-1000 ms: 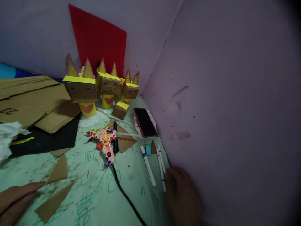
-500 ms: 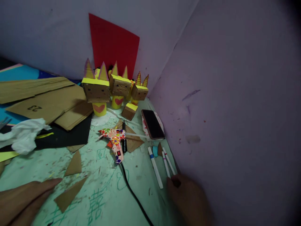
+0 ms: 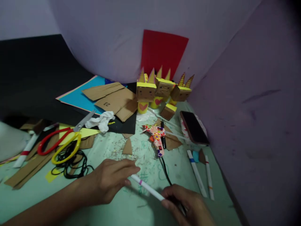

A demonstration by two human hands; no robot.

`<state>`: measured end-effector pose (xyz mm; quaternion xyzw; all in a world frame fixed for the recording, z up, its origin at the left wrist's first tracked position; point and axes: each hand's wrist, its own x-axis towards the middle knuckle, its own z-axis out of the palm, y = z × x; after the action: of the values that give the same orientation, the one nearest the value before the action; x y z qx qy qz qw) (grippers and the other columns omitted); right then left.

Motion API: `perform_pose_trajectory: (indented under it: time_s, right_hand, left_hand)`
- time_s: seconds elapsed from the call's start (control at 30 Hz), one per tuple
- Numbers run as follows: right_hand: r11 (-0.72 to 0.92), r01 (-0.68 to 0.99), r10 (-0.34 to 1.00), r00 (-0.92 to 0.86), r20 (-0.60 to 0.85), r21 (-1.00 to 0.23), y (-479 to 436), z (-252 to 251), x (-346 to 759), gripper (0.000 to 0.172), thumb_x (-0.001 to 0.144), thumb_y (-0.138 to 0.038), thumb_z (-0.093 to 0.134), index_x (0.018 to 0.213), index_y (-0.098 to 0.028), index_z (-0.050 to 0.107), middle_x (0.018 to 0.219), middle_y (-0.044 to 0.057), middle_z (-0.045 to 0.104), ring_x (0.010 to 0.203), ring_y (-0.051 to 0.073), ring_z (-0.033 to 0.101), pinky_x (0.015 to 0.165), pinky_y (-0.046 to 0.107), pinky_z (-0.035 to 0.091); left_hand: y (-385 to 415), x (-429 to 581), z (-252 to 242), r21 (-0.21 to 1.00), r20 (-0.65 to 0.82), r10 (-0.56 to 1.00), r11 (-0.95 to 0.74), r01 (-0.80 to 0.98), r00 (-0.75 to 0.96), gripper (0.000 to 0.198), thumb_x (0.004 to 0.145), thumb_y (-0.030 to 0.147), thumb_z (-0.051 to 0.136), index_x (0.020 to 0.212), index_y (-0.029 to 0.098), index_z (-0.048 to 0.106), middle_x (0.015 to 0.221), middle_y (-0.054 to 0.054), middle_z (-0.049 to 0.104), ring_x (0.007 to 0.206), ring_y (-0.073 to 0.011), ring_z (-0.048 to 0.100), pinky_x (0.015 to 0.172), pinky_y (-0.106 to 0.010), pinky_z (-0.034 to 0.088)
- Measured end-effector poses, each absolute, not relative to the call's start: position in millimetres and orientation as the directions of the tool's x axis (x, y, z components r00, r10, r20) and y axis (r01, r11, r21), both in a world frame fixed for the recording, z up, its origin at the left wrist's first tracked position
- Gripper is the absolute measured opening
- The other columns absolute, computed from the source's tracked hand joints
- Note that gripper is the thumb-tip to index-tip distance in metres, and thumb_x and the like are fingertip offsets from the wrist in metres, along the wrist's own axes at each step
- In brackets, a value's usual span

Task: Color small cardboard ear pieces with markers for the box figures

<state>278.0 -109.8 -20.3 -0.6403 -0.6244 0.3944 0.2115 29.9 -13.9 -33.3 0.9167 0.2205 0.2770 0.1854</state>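
Note:
A white marker (image 3: 151,192) with a pink band slants over the front of the table. My right hand (image 3: 185,204) is closed on its lower right end. At its upper left end my left hand (image 3: 115,179) has thumb and fingers around the tip, partly hiding it. Just beyond the hands lies a flower-patterned glue gun (image 3: 157,138), its black cord (image 3: 166,171) running down behind my right hand. Two more white markers, one with a blue band (image 3: 197,174) and a thinner one with an orange band (image 3: 209,179), rest at the right.
Cardboard figures (image 3: 146,92) with yellow bodies stand at the back before a red sheet (image 3: 162,53). A phone (image 3: 194,127) lies near the right wall. Scissors (image 3: 76,130), black string (image 3: 75,163), crumpled tissue (image 3: 102,121) and cardboard pieces (image 3: 117,100) are at left.
The view has swung left. My right hand has lifted the pink-banded marker from the right side and brought it leftward; my left hand has come to its other end.

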Motion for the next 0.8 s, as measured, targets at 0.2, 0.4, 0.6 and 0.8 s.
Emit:
perform_pose_trajectory:
  time_s: [0.2,0.4,0.6,0.8]
  right_hand:
    - [-0.02,0.646,0.963,-0.192,-0.187,-0.763,-76.4,-10.3,252.4,0.016,0.08,-0.021,0.051,0.087,-0.023,0.066,0.076,0.002,0.069,0.069,0.018,0.062,0.062,0.024,0.042]
    - [0.093,0.601,0.905,-0.383,-0.184,-0.794,-55.0,-8.8,216.1,0.03,0.09,-0.026,0.039,0.07,-0.019,0.06,0.064,-0.001,0.06,0.059,0.012,0.05,0.055,0.021,0.032]
    - [0.02,0.528,0.89,-0.395,-0.225,-0.849,-49.0,-22.8,212.8,0.032,0.085,-0.024,0.045,0.055,-0.017,0.036,0.053,-0.006,0.032,0.052,0.008,0.03,0.049,0.022,0.02]
    - [0.004,0.454,0.892,-0.404,-0.202,-0.891,-48.9,-20.9,212.1,0.035,0.084,-0.023,0.046,0.053,-0.018,0.029,0.053,-0.006,0.028,0.052,0.008,0.028,0.049,0.023,0.019]
  left_hand:
    - [-5.0,25.5,-31.2,0.512,0.403,0.496,-0.819,0.26,0.769,0.022,0.087,0.013,0.04,0.1,0.018,0.057,0.073,-0.004,0.062,0.065,-0.0128,0.06,0.06,-0.021,0.046]
    - [-8.8,27.8,-33.8,0.44,0.427,0.464,-0.856,0.27,0.776,0.02,0.082,0.006,0.037,0.087,0.017,0.053,0.071,-0.003,0.057,0.063,-0.0135,0.055,0.057,-0.023,0.041]
    - [-8.7,28.3,-32.2,0.325,0.432,0.485,-0.87,0.37,0.761,0.028,0.077,0.007,0.037,0.098,0.016,0.052,0.071,-0.004,0.055,0.059,-0.0166,0.05,0.051,-0.028,0.035]
    - [-9.9,33.1,-37.5,0.241,0.503,0.46,-0.888,0.393,0.732,0.021,0.075,0.01,0.038,0.086,0.016,0.055,0.061,-0.003,0.052,0.053,-0.0168,0.045,0.049,-0.03,0.029]
